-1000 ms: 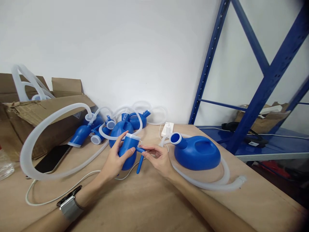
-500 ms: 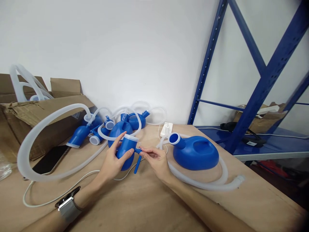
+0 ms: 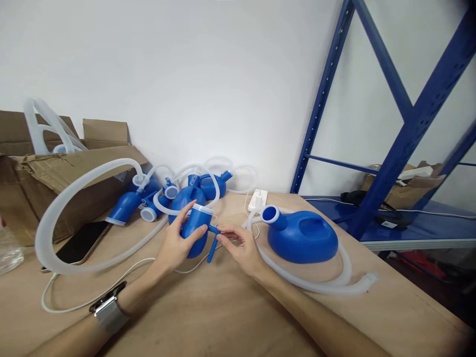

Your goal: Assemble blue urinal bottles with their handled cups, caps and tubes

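My left hand (image 3: 179, 242) is wrapped round a blue urinal cup (image 3: 196, 221) with a white rim, tilted with its mouth upward. From the cup's right side juts a small blue stub, and a thin blue strap (image 3: 212, 249) hangs below it. With thumb and fingertips, my right hand (image 3: 241, 246) pinches the stub's end; the exact grip is partly hidden by the fingers. Right of my hands a blue urinal bottle (image 3: 303, 237) lies on the table, its white-rimmed neck facing left. Behind the held cup sits another blue bottle (image 3: 182, 198), partly covered.
An open cardboard box (image 3: 85, 183) with clear tubes stands at the left. Beside it lie a phone (image 3: 84, 243) and several blue cups. A long clear hose (image 3: 46, 233) loops across the left; another hose (image 3: 316, 285) curls round the right bottle. A blue shelf rack (image 3: 390, 148) borders the right.
The view has shifted slightly, so the box and hoses sit a little further right. Both hands keep hold of the cup; the right fingers have shifted slightly on the stub, and the strap has swung a little.
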Demonstrator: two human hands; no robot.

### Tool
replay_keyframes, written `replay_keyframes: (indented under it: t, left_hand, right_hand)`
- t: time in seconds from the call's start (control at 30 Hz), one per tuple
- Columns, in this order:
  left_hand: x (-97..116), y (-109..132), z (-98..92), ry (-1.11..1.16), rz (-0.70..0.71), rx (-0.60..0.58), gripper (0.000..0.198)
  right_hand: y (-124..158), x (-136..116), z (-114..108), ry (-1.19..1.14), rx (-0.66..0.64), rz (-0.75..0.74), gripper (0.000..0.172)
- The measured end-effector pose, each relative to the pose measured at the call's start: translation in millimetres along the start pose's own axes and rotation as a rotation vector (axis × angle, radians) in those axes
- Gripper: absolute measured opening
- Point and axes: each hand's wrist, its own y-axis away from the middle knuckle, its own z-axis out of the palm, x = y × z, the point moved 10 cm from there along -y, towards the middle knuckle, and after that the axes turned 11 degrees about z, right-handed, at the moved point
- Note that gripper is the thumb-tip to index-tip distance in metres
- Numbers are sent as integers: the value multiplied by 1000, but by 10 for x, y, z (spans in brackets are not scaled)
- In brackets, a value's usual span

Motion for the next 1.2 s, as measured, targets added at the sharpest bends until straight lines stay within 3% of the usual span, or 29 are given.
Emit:
replay_keyframes:
  t: [0.07, 0.13, 0.27, 0.37, 0.43, 0.5, 0.7, 0.8, 0.93, 1.0, 1.07, 1.1, 1.2]
  left_hand:
    - [-50, -35, -39, 81, -37, 47, 89]
    - [-91, -58, -102, 158, -64, 115, 90]
    - [-120, -64, -208, 209, -58, 202, 85]
    - [-139, -64, -218, 227, -53, 197, 79]
    - [-159, -66, -219, 230, -61, 192, 77]
    - [-157, -69, -239, 231, -50, 210, 81]
    - [-104, -101, -257, 327, 36, 252, 106]
    - [-129, -122, -224, 321, 25, 227, 89]
    - [-198, -111, -294, 208, -19, 286, 67]
    - [-248, -98, -311, 185, -60, 302, 65]
    - [-278, -88, -310, 194, -94, 311, 69]
    - [-282, -84, -309, 210, -105, 318, 73]
    - [-281, -78, -268, 286, -142, 313, 80]
  right_hand:
    - [-39, 18, 102, 14, -130, 45, 38]
    - [-84, 3, 91, 96, -165, 64, 51]
    - [-182, -13, -264, 516, 35, 62, 46]
    - [-192, 259, -419, 882, -15, 215, 56]
    - [-142, 511, -464, 1002, -118, 370, 63]
    - [-88, 635, -435, 1031, -198, 431, 62]
    - [11, 391, -34, 958, -387, 203, 46]
    - [78, 278, 96, 1006, -448, 157, 46]
    - [161, -28, 54, 1088, -341, 112, 58]
    - [268, -342, -93, 1040, -245, 16, 54]
    - [440, -597, -417, 975, -166, -26, 39]
    - [529, -648, -690, 967, -99, 21, 32]
    - [872, -580, -1778, 1062, 213, 264, 38]
